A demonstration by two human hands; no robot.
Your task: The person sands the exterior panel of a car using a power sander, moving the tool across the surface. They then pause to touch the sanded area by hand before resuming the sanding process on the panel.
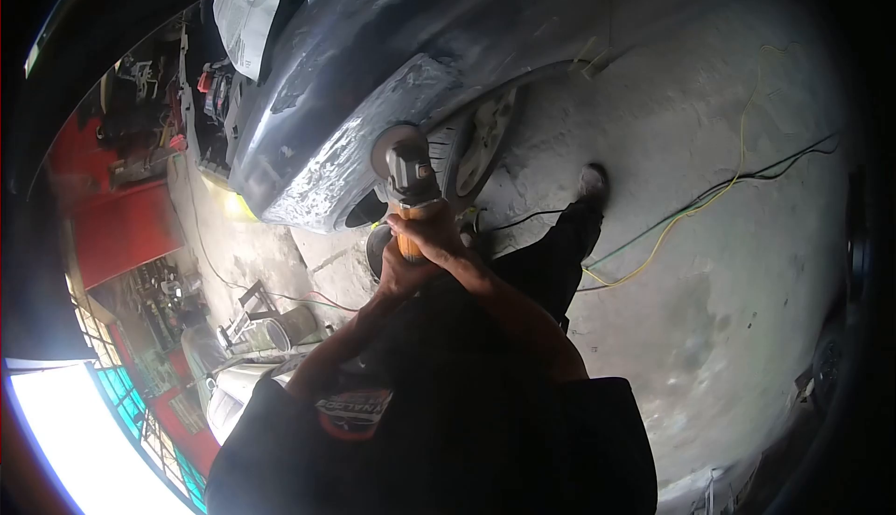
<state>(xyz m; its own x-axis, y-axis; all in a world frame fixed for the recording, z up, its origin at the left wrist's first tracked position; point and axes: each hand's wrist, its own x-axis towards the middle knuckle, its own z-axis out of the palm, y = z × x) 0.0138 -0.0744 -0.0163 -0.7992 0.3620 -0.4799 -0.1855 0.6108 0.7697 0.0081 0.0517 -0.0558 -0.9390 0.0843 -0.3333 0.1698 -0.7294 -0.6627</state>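
Note:
An angle grinder with an orange body and a grey metal head is held in both hands near the middle of the view. My left hand is wrapped round the rear of the orange body. Just above it, my right hand grips the same body from the right side. The round disc lies at or very close to the whitish, scuffed panel of a dark car. Whether the disc touches the panel or spins, I cannot tell.
Right of the disc is a car wheel under the arch. My shoe stands on the concrete floor. Green, yellow and black cables cross the floor at right. A metal bucket and red cabinets are at left.

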